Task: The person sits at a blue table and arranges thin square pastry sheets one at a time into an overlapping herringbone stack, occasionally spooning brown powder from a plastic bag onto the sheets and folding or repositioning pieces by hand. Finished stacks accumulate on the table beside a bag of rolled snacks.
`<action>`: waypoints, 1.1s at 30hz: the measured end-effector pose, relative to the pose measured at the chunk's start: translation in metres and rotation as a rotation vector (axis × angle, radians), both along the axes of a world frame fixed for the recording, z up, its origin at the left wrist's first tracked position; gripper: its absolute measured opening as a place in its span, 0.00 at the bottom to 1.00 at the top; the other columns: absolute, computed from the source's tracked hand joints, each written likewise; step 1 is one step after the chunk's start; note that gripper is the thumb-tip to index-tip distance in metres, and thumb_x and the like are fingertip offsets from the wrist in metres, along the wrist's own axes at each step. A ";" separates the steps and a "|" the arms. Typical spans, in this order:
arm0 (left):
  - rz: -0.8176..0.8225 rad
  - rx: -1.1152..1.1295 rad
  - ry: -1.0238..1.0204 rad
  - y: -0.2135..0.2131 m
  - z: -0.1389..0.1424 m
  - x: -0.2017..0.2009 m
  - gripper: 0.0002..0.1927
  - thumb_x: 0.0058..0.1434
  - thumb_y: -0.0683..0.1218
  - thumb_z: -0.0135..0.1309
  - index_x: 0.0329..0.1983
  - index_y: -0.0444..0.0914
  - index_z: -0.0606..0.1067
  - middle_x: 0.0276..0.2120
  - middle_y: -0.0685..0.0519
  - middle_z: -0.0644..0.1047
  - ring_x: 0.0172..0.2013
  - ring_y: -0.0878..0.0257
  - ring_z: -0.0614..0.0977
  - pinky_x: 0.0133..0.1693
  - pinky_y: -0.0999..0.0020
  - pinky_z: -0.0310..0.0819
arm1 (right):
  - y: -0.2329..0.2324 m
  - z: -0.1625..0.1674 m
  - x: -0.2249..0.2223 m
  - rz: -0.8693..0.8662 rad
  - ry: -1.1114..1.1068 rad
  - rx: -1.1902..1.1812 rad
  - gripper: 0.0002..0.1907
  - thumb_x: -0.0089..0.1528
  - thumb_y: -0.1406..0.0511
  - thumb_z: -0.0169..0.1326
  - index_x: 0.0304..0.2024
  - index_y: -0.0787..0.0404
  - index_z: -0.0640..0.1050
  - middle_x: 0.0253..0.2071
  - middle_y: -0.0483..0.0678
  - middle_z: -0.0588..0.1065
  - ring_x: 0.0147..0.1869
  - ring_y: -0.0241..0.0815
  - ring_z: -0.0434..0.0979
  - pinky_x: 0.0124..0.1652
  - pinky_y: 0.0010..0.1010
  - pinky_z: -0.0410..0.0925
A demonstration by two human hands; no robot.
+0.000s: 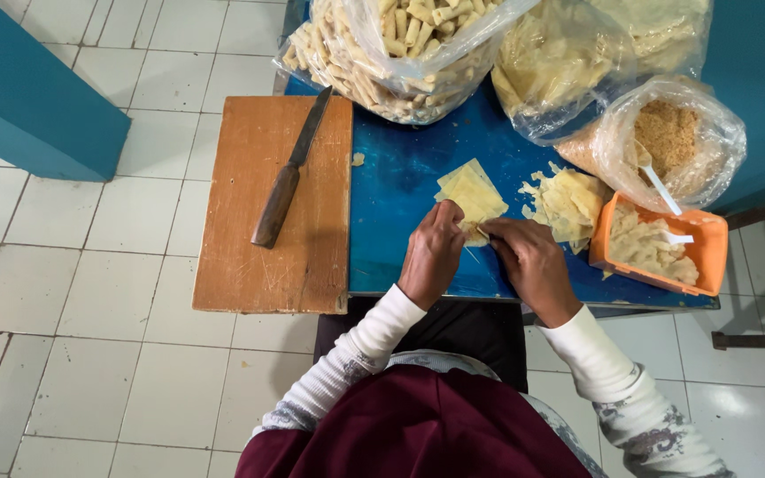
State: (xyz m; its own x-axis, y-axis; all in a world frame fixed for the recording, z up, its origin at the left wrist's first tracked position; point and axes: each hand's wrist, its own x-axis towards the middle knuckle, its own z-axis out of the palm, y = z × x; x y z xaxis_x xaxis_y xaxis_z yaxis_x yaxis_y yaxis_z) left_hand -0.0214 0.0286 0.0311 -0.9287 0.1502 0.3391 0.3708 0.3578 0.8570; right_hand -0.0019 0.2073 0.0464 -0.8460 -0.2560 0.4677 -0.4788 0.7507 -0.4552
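Observation:
On the blue table [400, 177] a thin pale yellow pastry sheet [471, 191] lies flat. My left hand [433, 252] and my right hand [529, 261] meet at its near edge, fingers pinched on the sheet and rolling it. Just right of my hands lies a heap of torn pale wrappers [568, 202]. An orange tub [657, 248] with pale filling and a white spoon [676, 237] stands at the right.
A wooden cutting board [250, 257] with a wooden-handled knife [289, 173] overhangs the table's left side. Clear bags of finished rolls [391, 53], of wrappers [560, 62] and of brown crumbs [666, 137] fill the far side. White tiled floor lies to the left.

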 end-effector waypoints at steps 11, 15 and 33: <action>-0.081 -0.140 0.167 -0.006 -0.003 0.001 0.13 0.57 0.36 0.60 0.45 0.32 0.72 0.42 0.43 0.72 0.46 0.45 0.76 0.46 0.55 0.72 | 0.004 -0.008 -0.021 -0.005 -0.056 0.012 0.05 0.64 0.69 0.59 0.43 0.60 0.82 0.40 0.50 0.80 0.44 0.50 0.79 0.47 0.38 0.69; -0.010 -0.182 0.114 0.001 -0.008 -0.007 0.02 0.65 0.36 0.52 0.38 0.31 0.75 0.38 0.44 0.72 0.41 0.49 0.75 0.43 0.57 0.72 | -0.001 -0.003 -0.028 -0.015 -0.105 -0.004 0.04 0.65 0.69 0.58 0.42 0.61 0.81 0.38 0.50 0.78 0.43 0.52 0.76 0.46 0.40 0.67; -0.086 -0.209 0.221 -0.006 -0.002 -0.012 0.09 0.53 0.36 0.59 0.35 0.31 0.73 0.40 0.45 0.71 0.44 0.46 0.76 0.46 0.54 0.73 | -0.004 0.003 -0.019 0.115 0.055 0.090 0.08 0.60 0.71 0.62 0.42 0.62 0.82 0.42 0.48 0.77 0.47 0.50 0.76 0.47 0.39 0.70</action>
State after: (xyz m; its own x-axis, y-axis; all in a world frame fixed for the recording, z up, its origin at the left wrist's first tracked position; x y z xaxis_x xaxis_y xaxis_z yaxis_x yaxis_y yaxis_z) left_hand -0.0335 0.0221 0.0295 -0.8169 0.3125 0.4848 0.5763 0.4767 0.6638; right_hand -0.0211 0.2038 0.0497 -0.7823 -0.3927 0.4834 -0.5863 0.7263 -0.3588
